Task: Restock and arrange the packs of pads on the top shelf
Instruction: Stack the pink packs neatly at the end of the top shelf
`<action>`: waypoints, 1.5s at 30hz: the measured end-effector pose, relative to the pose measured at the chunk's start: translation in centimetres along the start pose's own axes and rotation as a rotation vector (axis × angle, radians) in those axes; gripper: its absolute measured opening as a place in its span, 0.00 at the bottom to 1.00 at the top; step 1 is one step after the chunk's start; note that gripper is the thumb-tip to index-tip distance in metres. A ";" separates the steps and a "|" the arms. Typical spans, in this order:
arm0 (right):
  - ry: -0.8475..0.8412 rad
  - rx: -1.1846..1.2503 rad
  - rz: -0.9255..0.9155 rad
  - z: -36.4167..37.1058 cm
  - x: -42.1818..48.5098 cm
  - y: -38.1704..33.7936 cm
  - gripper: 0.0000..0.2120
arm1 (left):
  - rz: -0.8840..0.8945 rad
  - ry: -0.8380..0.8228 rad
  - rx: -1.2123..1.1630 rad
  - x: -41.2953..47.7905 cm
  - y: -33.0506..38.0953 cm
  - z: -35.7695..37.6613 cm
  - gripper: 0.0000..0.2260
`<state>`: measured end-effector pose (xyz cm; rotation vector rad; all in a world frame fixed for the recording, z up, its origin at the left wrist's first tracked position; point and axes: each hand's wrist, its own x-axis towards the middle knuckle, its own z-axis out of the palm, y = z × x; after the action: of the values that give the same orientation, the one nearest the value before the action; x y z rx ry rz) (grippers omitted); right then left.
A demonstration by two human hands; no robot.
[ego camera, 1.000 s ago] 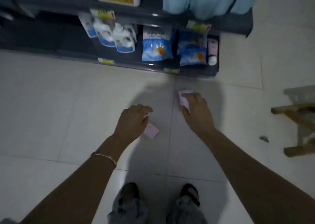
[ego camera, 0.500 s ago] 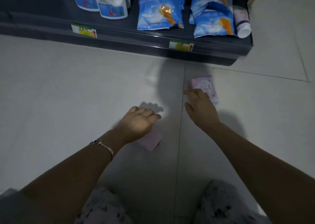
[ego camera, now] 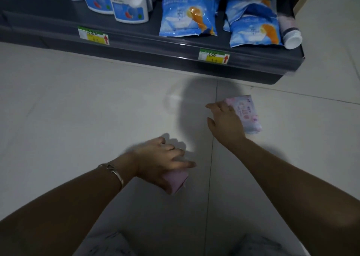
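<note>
Two packs of pads lie on the tiled floor in front of the bottom shelf. My left hand (ego camera: 163, 162) reaches over a plain pink pack (ego camera: 176, 180) and grips it, fingers across its top; the pack looks tilted and most of it is hidden under the hand. Further right, my right hand (ego camera: 226, 123) rests with spread fingers on the left side of a pale pink printed pack (ego camera: 248, 113), which lies flat on the floor. The top shelf is out of view.
The dark grey bottom shelf (ego camera: 175, 51) runs across the top, carrying white detergent bottles (ego camera: 128, 4), blue powder bags (ego camera: 187, 12) and a lying white-capped bottle (ego camera: 291, 35). Price tags (ego camera: 213, 55) sit on its edge. My knees are at the bottom edge.
The view has dropped closer to the floor and shelf. My left hand has closed over the pink pack; my right hand has stayed on the printed pack's left side.
</note>
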<state>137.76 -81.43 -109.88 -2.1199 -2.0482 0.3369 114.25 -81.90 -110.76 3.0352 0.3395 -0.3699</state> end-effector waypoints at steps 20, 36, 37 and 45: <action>-0.221 0.137 0.597 -0.5 1.1 6.0 0.36 | -0.771 0.049 -0.717 5.1 -2.2 -1.7 0.17; -0.214 0.688 0.233 -1.3 -0.7 2.5 0.57 | -1.010 -0.070 -0.747 3.8 -2.3 -1.9 0.41; -0.181 0.534 0.182 -1.6 -0.7 2.6 0.58 | -1.063 0.021 -0.811 3.5 -2.8 -2.0 0.41; -0.064 -0.020 -0.138 -3.4 -1.6 2.0 0.47 | -1.079 0.120 -0.912 2.3 -4.0 -2.9 0.42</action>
<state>140.60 -82.98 -107.13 -1.9897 -2.2279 0.3701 116.23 -77.29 -108.66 1.7603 1.5999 -0.0179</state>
